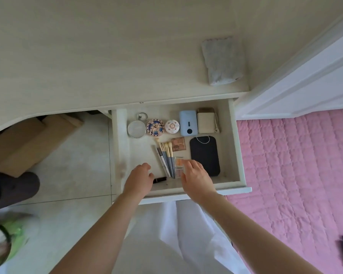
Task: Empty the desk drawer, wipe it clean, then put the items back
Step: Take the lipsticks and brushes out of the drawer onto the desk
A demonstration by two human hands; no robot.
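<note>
Head view, since that's the only one: your drawer (235,143) is pulled out just right of the frame's middle, under the front edge of the pale desk (87,56), and it's full of stuff.

Along the back row, left to right, you've got a round silver mirror (136,129) with a ring on top, a blue patterned compact (155,127), a smaller white compact (172,126), a light blue power bank (188,123) and a beige pouch (206,122). In front of those sits a small brown palette (178,144) and a black flat case (205,155) with a white cord looped at its top. A bunch of makeup brushes (166,157) lies diagonally in the middle, and a little black tube (160,179) sits by the front wall.

Your left hand (140,179) hangs over the front left part of the drawer, fingers curled loosely, gripping nothing, with the tube just beside it. Your right hand (196,177) is over the clear palette with orange pans (179,165), fingertips down on it, fingers spread narrow; can't tell if you've actually got hold of it.

A folded grey cloth (222,60) rests on the desk, upper right. Pink quilted bedding (295,165) fills the right side, cardboard boxes (28,143) sit under the desk at left.
</note>
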